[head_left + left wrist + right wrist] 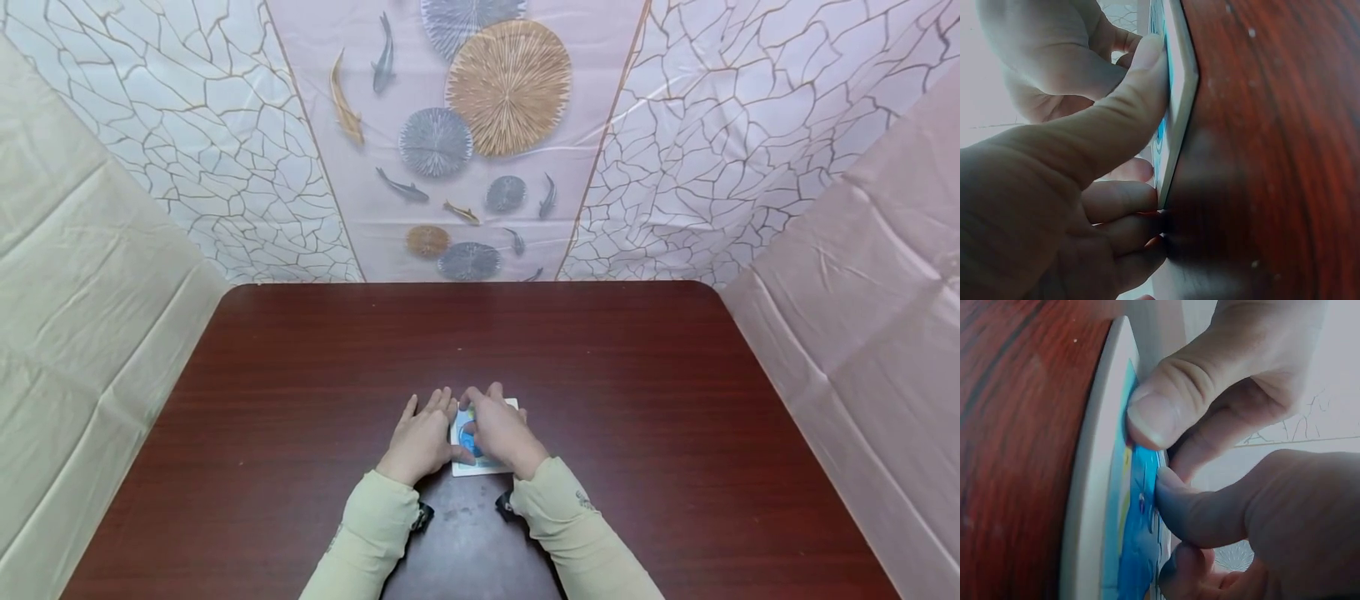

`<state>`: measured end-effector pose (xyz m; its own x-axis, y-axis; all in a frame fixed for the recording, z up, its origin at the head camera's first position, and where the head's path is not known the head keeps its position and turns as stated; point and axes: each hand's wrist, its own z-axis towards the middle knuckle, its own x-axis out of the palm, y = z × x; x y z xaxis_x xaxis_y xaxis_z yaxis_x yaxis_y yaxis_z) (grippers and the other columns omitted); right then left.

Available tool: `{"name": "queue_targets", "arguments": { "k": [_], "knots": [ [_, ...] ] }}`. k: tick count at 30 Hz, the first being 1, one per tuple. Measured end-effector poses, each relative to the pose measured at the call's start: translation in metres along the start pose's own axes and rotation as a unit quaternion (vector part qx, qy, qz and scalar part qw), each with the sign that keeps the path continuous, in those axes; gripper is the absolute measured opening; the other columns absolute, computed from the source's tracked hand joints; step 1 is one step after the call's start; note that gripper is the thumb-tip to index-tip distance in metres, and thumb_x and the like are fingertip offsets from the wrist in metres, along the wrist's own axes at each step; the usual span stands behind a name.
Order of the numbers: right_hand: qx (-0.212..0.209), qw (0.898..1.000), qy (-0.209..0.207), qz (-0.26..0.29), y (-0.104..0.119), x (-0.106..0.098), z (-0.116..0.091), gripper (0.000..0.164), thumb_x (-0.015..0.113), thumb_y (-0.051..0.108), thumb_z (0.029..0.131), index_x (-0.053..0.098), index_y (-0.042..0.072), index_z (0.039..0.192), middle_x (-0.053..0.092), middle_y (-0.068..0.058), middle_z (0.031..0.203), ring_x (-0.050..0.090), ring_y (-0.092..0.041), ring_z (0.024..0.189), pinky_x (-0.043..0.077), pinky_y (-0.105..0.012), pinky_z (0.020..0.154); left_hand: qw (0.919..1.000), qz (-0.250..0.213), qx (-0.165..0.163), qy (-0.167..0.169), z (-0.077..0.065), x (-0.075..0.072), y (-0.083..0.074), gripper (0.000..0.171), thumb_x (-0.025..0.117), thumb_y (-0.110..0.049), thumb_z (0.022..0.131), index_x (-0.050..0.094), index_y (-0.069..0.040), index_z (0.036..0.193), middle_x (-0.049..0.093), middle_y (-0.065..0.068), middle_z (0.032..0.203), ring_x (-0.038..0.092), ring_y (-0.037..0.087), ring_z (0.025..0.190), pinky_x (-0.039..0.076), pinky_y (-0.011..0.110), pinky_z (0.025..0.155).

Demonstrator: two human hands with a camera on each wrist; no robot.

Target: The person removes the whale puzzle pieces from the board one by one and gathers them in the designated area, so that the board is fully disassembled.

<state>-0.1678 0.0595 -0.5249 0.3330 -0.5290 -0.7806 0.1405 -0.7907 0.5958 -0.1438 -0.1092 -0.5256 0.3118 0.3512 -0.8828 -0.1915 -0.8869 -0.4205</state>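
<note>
Side cloth (90,317), pale: left of board, beyond bench (262,400). Left hand (420,440): at board's left edge; grip released, fingers extended, thumb on board. Board (483,469), blue-pictured: flat beneath both thumbs. Right hand (506,432): over board, fingers bent; whether grip pinches anything, cannot tell.

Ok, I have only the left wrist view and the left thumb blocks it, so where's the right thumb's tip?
Observer: The right wrist view shows the right thumb apparently touching the blue print on the picture board.
Operator: Is the far right corner covered?
Observer: No, the head view shows it bare, just beyond the right hand.
Operator: What's straight ahead?
Observer: A wall hanging printed with fish and round discs.
</note>
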Motion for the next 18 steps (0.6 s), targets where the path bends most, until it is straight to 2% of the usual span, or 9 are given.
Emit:
{"name": "queue_targets", "arguments": {
  "k": [5,8,13,18],
  "knots": [
    [-0.003,1.0,-0.013,-0.006,0.0033,-0.0001,-0.0019,0.043,0.082,-0.007,0.092,0.069,0.018,0.124,0.052,-0.012,0.121,0.067,-0.028,0.084,0.048,-0.078,0.107,0.9999,-0.002,0.009,-0.011,0.003,0.005,0.0057,0.103,0.093,-0.054,0.088,0.051,-0.001,0.166,0.036,0.019,0.181,0.033,0.033,0.172,0.017,0.063,0.144],
    [-0.009,1.0,-0.018,-0.002,0.0026,-0.0002,-0.0017,0.043,0.085,-0.005,0.09,0.069,0.017,0.123,0.05,-0.014,0.125,0.066,-0.028,0.085,0.049,-0.076,0.104,0.9997,-0.004,0.01,-0.02,0.0027,0.0041,0.0051,0.099,0.09,-0.055,0.091,0.053,0.0,0.164,0.039,0.019,0.18,0.035,0.033,0.171,0.018,0.063,0.144],
    [-0.023,1.0,-0.018,0.002,0.0,-0.0006,-0.0012,0.042,0.084,-0.005,0.09,0.069,0.016,0.123,0.049,-0.016,0.127,0.066,-0.03,0.087,0.05,-0.074,0.109,0.9998,0.005,0.007,-0.016,0.0037,0.0048,0.0036,0.095,0.087,-0.053,0.094,0.052,-0.001,0.165,0.038,0.017,0.181,0.033,0.032,0.172,0.016,0.063,0.144],
    [-0.033,0.999,-0.011,0.0,-0.0021,-0.0003,-0.0016,0.042,0.083,-0.004,0.091,0.068,0.016,0.124,0.049,-0.016,0.131,0.065,-0.027,0.083,0.05,-0.072,0.111,1.0,-0.006,0.0,-0.004,0.0024,0.004,0.0018,0.095,0.087,-0.049,0.096,0.048,-0.001,0.167,0.034,0.016,0.182,0.029,0.032,0.174,0.013,0.063,0.145]
  ]
}}
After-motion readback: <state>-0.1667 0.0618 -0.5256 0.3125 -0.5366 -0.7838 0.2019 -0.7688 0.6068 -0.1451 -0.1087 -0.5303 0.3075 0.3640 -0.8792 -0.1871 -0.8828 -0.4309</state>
